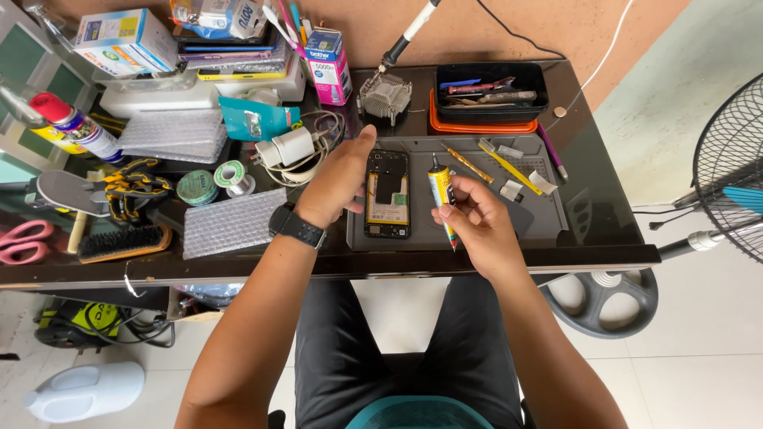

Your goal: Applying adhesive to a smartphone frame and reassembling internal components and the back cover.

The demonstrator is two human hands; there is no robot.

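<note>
An opened smartphone (388, 195) with its back cover off lies on a grey work mat (540, 214), showing its battery and boards. My left hand (338, 179) rests on the phone's left edge, thumb up near its top corner. My right hand (473, 218) grips a yellow glue tube (439, 187) upright just right of the phone, with the nozzle pointing up. A black watch (296, 226) sits on my left wrist.
A black tray of tools (491, 91) on an orange tray stands at the back. A heatsink (385, 95), soldering iron (405, 36), charger (288, 148), tape rolls (197, 187), brush (121, 242), bubble wrap (230, 222) and boxes crowd the left. A fan (727, 183) stands right.
</note>
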